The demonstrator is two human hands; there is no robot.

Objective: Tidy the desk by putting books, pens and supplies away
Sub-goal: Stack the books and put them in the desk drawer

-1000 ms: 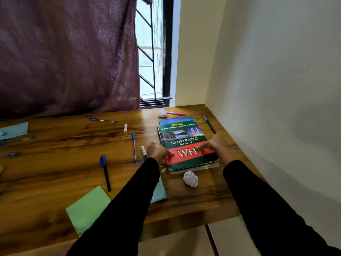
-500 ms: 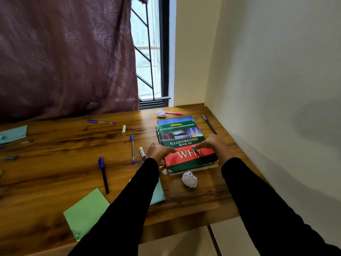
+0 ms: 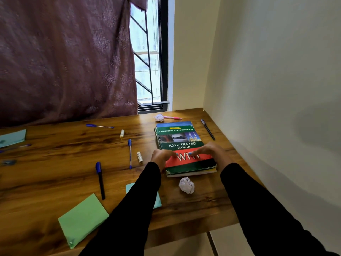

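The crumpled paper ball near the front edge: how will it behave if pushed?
The crumpled paper ball looks light, so it would likely skid or tumble easily. Its creased, uneven surface probably stops long rolling. It should squash rather than break.

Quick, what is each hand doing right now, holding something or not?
Left hand: fingers laid on the cover of the top book, holding nothing.
Right hand: fingers arched onto the same cover, not gripping it.
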